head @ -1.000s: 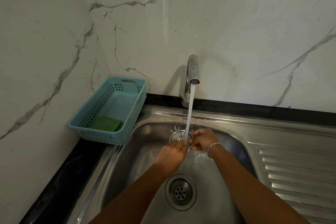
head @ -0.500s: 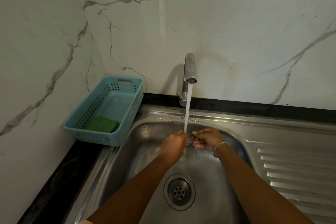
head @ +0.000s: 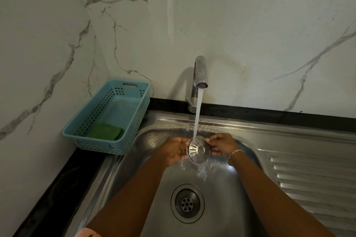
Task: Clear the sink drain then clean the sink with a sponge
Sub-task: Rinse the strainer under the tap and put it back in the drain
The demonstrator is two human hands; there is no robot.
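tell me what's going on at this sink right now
A person holds a round slotted metal drain strainer by its edges, left hand on one side and right hand on the other, under water running from the chrome tap. The drain opening of the stainless steel sink sits uncovered below. The green sponge lies in the pale blue plastic basket beside the sink.

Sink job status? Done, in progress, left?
Done: the strainer is out of the drain, which sits open. In hand: left hand and right hand hold the strainer under the running tap. Left: the green sponge lies in the blue basket, so scrubbing the sink hasn't started.
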